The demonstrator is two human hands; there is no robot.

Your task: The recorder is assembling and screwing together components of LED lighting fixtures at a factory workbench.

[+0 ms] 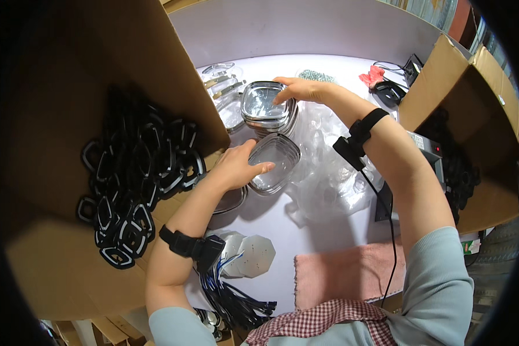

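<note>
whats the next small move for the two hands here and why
Probably lift the right hand with the top clear lid off the stack of lids: its fingers already rest on that stack, while the left hand grips a separate clear lid lying on the white table just below.

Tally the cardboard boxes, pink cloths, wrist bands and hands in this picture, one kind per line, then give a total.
Cardboard boxes: 2, the left box of black rings and the right box.
Pink cloth: 1.
Wrist bands: 2, the left band and the right band.
Hands: 2, the left hand on a clear dish, the right hand on the dish stack.
Total: 7.
</note>
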